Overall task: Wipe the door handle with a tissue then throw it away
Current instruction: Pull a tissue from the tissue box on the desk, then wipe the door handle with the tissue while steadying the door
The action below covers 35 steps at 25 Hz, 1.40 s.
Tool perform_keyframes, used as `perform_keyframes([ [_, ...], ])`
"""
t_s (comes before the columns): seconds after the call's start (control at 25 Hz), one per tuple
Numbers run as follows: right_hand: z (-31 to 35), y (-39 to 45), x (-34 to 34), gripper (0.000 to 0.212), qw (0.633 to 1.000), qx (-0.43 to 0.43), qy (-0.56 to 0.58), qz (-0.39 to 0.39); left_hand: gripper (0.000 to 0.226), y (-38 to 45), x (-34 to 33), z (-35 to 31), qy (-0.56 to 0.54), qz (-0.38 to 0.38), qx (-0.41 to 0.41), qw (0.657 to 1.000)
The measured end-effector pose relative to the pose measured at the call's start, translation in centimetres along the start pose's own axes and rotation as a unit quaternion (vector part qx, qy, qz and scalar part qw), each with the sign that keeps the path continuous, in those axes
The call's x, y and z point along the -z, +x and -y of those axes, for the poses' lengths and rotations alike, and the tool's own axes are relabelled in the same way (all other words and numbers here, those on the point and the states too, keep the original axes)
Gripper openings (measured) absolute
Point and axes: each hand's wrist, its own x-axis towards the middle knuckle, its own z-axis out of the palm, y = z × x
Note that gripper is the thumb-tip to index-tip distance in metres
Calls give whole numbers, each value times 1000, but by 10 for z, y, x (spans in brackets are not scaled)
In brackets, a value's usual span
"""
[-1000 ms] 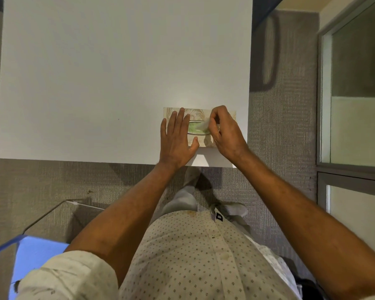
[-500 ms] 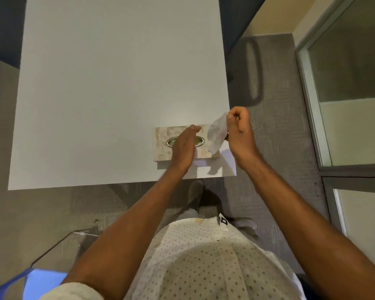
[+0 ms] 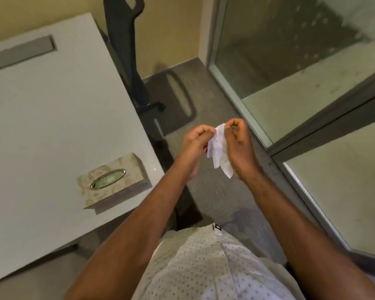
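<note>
A white tissue (image 3: 219, 153) hangs crumpled between both hands, out over the grey carpet. My left hand (image 3: 196, 142) pinches its upper left edge and my right hand (image 3: 238, 143) pinches its upper right edge. The beige patterned tissue box (image 3: 110, 180) with an oval opening sits at the near right corner of the white table (image 3: 52, 118), to the left of my hands. No door handle shows in this view.
A glass partition with a grey metal frame (image 3: 312, 118) runs along the right. A dark chair base (image 3: 139, 98) stands past the table's right edge against the tan wall. Grey carpet (image 3: 221, 200) lies between the table and the glass.
My right hand pulled the tissue out of the box. My left hand left the box and took hold of the tissue too. The view has turned right, towards the glass partition.
</note>
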Motion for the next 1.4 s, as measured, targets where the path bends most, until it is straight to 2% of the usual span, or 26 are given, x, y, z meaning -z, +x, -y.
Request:
perform_keyframes([
  [0.16,9,1,108,23,998,-41,-30,-27,28,26,-115,-4,-99,92,60,989],
  [0.32,12,1,221,40,993,-91,-35,-60,8,47,-224,-4,-10,171,41,984],
  [0.44,8,7,291,32,988,-111,28,-100,9,69,-283,-14,77,219,-8,973],
  [0.56,4,23,338,23,972,-116,105,-173,11,98,-333,-23,124,261,-28,957],
  [0.68,6,50,371,19,956,-96,107,-255,14,135,-384,-34,155,285,-39,945],
  [0.92,25,122,442,8,917,-55,16,-395,17,227,-476,-56,138,298,-46,943],
  [1.08,34,168,473,18,884,17,-185,-428,17,286,-522,-70,158,319,-66,932],
  [1.32,39,226,496,22,790,-148,-371,-466,32,343,-566,-65,255,331,-151,896],
  [1.4,36,235,490,30,732,-182,-463,-466,34,350,-569,-59,276,334,-184,882],
])
